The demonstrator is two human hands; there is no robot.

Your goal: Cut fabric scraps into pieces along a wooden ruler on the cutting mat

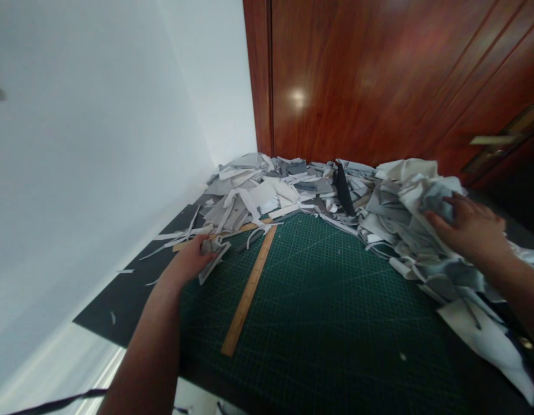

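Note:
My left hand (196, 257) is closed around a small bunch of pale fabric scraps (215, 260) at the left edge of the green cutting mat (336, 311). Over the heap on the right, my right hand (468, 222) grips a crumpled grey fabric scrap (437, 199), its fingers bent round the cloth. Beneath that hand lies a pile of white and grey fabric scraps (392, 216). A wooden ruler (249, 291) lies slantwise on the mat, to the right of my left hand. A second wooden strip (245, 227) is partly covered by scraps.
More fabric scraps (245, 202) are heaped along the back, with a dark strip (343, 189) among them. A wooden door (357, 80) with a handle (495, 140) stands behind the black table (124, 300). A white wall (120, 144) borders the left side.

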